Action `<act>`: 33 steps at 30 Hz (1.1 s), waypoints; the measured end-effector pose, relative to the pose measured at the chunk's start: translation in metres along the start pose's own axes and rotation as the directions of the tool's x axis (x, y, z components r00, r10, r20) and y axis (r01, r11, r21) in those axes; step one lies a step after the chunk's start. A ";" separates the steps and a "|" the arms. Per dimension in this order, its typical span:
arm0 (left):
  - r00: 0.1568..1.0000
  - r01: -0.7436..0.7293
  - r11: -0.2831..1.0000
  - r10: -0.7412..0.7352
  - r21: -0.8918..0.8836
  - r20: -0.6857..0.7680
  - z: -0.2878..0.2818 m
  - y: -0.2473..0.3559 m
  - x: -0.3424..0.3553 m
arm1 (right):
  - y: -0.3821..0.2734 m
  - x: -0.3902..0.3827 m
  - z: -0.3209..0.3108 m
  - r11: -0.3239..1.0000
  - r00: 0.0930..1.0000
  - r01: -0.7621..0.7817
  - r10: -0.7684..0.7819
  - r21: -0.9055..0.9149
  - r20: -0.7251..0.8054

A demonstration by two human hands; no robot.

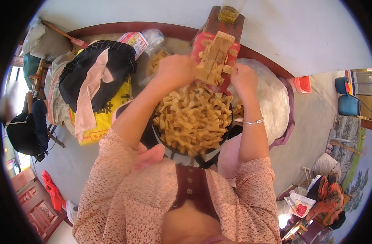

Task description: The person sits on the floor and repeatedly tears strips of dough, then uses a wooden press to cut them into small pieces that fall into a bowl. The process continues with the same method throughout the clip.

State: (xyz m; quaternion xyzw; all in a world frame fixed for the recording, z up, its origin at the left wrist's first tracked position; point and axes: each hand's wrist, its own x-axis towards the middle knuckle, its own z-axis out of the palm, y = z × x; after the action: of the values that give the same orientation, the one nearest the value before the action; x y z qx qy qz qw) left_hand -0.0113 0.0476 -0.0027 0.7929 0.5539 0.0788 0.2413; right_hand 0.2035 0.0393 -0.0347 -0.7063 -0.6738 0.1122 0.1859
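Observation:
My left hand is closed at the left edge of a worn wooden block; whatever its fingers hold is hidden. At the block's right side my right hand, with a bracelet on the wrist, has its fingers pinched together; I cannot make out what is between them. The block rests on a red patterned cloth over a dark wooden bench. Below both hands, a round dark pan is heaped with tan, knobbly, twisted pieces.
A glass of yellowish liquid stands at the bench's far end. Clear plastic bags lie on both sides, the larger bag at right. Left are a black cloth, a pink cloth and a yellow sack. Another person sits far left.

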 end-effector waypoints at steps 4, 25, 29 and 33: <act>0.970 -0.242 0.963 0.242 -0.119 -0.008 0.013 0.015 -0.032 | -0.014 -0.029 0.000 0.478 0.919 -0.262 -0.141 0.838 0.368; 0.585 -0.741 0.456 0.078 -0.493 -0.808 -0.005 0.011 -0.028 | -0.055 -0.058 -0.047 -0.357 0.767 -0.590 -0.529 0.725 0.364; 0.711 -0.661 0.558 0.252 -0.501 -0.657 0.020 0.028 -0.045 | -0.067 -0.062 -0.025 0.521 0.927 0.317 -0.348 0.792 -0.142; 0.950 -0.309 0.361 0.073 -0.880 -0.304 0.027 0.038 -0.050 | -0.069 -0.062 -0.024 0.697 0.931 0.338 -0.347 0.633 -0.114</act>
State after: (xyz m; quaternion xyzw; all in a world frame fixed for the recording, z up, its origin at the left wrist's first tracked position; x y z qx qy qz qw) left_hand 0.0130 -0.0168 -0.0013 0.5713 0.3426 0.4839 0.5675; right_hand 0.1463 -0.0239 0.0099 -0.4610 -0.7148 0.3042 0.4288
